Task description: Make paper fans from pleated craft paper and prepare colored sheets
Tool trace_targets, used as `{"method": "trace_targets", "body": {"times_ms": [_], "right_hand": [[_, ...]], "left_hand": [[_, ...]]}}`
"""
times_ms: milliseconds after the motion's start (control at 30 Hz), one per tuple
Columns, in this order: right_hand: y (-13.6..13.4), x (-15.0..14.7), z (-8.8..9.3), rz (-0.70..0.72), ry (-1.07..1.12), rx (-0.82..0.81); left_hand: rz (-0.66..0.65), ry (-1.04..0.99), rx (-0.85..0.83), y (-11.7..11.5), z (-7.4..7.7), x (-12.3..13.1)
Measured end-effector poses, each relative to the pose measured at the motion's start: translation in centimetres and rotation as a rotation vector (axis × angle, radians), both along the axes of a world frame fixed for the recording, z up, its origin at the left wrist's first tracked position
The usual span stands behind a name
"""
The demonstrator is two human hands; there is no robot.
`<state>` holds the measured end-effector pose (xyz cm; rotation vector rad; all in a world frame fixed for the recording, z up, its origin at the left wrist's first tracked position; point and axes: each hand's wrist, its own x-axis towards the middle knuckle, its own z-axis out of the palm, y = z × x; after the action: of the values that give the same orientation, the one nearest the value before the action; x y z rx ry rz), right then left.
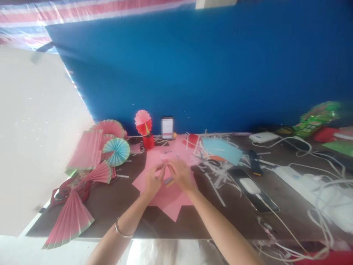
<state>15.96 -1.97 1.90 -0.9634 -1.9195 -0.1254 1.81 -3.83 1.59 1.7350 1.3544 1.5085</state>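
Note:
My left hand (154,180) and my right hand (180,176) meet over the middle of the table. Fingers and thumbs of both are pinched together on a piece of pink paper, mostly hidden by the fingertips and blending with the sheets behind. Beneath them lie overlapping pink paper sheets (173,211) with pointed corners. A small grey and tan strip-like object (168,181) rests on the sheets between my wrists; I cannot make out its kind. A bracelet (121,230) circles my left wrist.
Pleated paper fans (70,221) and a blue rosette (116,151) crowd the left side. A red pot with a paper flower (143,121) stands behind, beside a propped phone (167,128). White paper strips (217,173), a black phone (252,189) and white cables (320,217) lie rightward.

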Motion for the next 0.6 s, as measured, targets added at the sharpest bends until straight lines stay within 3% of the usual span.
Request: {"method": "trace_targets", "body": {"times_ms": [367,600], "right_hand": [[-0.1,-0.3,0.3,0.002,-0.007,0.032],[-0.3,-0.2,0.4,0.060,0.004,0.071]], "left_hand": [[-0.103,-0.244,-0.101,1.0,-0.3,-0.1],[-0.115,-0.152,0.100,1.4,-0.9,-0.1]]}}
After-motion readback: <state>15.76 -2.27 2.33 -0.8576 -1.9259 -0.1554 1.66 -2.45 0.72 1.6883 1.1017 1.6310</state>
